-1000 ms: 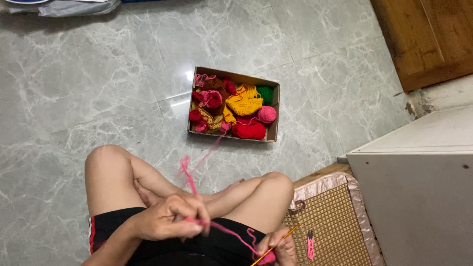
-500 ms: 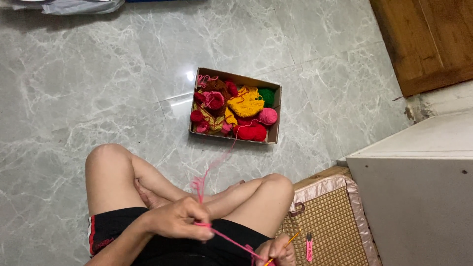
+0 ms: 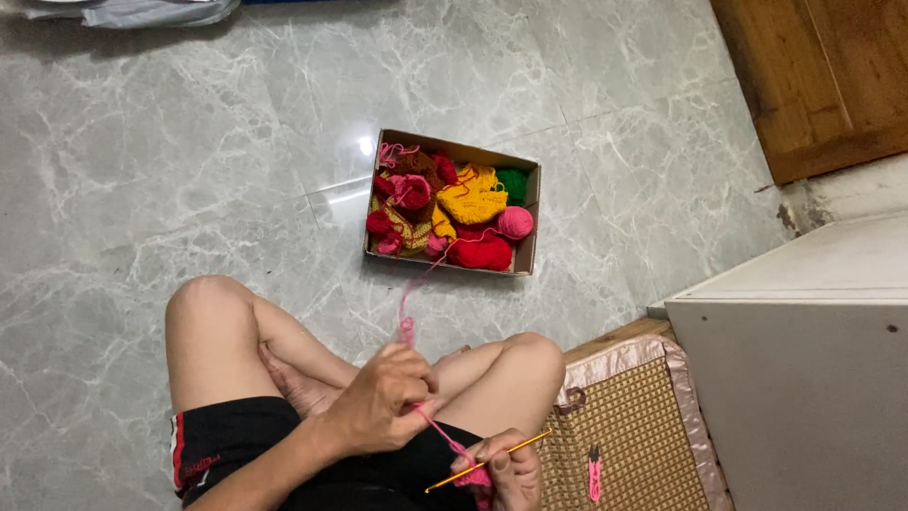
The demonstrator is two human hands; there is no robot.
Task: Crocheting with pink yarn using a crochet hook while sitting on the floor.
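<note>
Left hand [image 3: 383, 402] clenched on the pink yarn strand [image 3: 409, 312], held taut above crossed legs; right hand [image 3: 506, 466] grips a yellow crochet hook [image 3: 487, 461] and a small pink crocheted piece [image 3: 471, 476]. Judgement: work is early, piece small. The strand runs to the cardboard box [image 3: 452, 147] of yarn balls on the marble floor [image 3: 142, 189].

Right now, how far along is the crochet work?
Only a small pink crochet piece is done. The right hand holds it with a yellow hook; the left hand tensions pink yarn from the box. Most yarn there remains unused.
</note>
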